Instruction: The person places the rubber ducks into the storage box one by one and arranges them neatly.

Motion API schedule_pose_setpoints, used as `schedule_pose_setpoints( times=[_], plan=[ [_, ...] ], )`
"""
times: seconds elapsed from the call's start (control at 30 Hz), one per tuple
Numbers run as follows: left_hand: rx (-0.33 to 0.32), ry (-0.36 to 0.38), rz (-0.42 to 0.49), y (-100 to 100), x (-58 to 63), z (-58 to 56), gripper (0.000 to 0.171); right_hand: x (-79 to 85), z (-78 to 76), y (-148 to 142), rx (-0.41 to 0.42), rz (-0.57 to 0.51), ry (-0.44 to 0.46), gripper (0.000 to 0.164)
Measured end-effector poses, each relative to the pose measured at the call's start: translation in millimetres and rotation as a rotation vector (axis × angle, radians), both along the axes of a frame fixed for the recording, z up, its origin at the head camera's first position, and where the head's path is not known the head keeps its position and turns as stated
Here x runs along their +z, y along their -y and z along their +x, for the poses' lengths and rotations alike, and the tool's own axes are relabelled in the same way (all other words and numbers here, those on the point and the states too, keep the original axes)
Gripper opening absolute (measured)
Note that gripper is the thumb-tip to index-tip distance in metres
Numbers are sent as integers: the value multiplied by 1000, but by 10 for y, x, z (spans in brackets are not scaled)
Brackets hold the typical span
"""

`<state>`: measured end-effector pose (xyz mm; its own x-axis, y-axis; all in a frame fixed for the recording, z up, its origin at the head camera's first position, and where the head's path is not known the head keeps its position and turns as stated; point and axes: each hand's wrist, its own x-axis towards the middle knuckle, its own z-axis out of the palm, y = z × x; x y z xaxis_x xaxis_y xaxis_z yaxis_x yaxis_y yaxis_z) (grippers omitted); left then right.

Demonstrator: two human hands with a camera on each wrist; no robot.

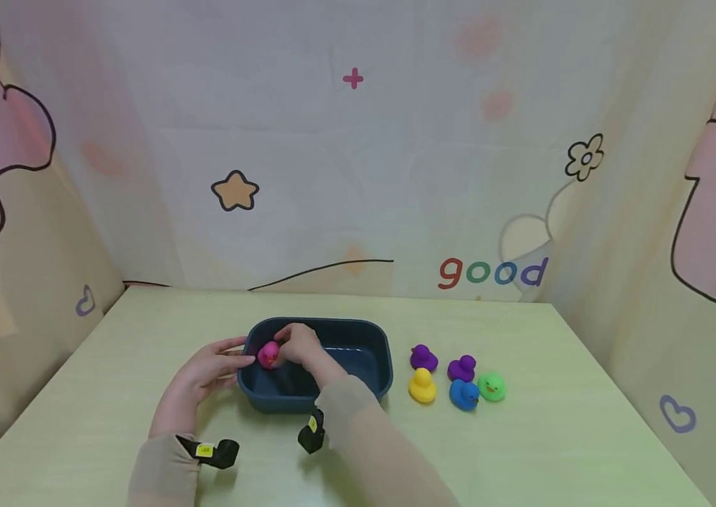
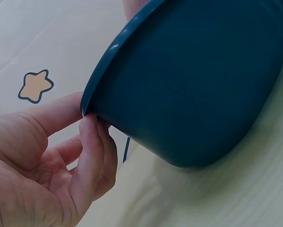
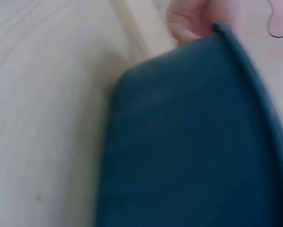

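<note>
My right grip (image 1: 303, 346) is reaching over the near side of the blue tub (image 1: 281, 404) and closing narrowly round the pink duck (image 1: 267, 355), which is sitting inside the tub, near its left end. My fingers are covering part of the duck's right side, so whether it is touching the bottom I cannot tell. My left grip (image 1: 208, 366) is pinching the rim at the tub's left end, and the left wrist view is showing those fingers meeting at the lip, some of them hiding behind others. My right forearm and its sleeve (image 1: 364, 415) are blocking part of the tub's near wall, and both sleeves are running out of the head view at the bottom. The right wrist view is blurring; the tub's outer wall is filling most of it, and what is probably my left grip is being cut off at the top. On the bench (image 1: 541, 443), right of the tub, two purple ducks (image 1: 424, 358), a yellow duck (image 1: 422, 387), a blue duck (image 1: 462, 396) and a green duck (image 1: 492, 387) are standing close together.
</note>
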<state>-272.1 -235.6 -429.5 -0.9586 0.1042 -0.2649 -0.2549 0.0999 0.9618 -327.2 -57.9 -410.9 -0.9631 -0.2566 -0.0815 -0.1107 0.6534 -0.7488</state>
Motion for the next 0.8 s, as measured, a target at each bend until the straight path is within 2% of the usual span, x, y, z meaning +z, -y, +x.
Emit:
schedule_pose_setpoints(
  times=[0.1, 0.27, 0.5, 0.6, 0.8],
  plan=[
    [-4, -5, -11, 20, -6, 16, 69, 81, 0, -84, 12, -20, -4, 42],
    [-3, -3, -9, 16, -13, -8, 68, 310, 27, -279, 56, -97, -2, 40],
    [5, -3, 2, 11, 5, -17, 69, 605, 129, -593, 182, -180, -27, 43],
    [9, 1, -4, 22, 3, -9, 69, 711, 203, -721, 219, -215, -64, 45],
    [3, -1, 4, 20, -13, -24, 71, 876, 348, -1101, 205, -320, -156, 51]
  ],
)
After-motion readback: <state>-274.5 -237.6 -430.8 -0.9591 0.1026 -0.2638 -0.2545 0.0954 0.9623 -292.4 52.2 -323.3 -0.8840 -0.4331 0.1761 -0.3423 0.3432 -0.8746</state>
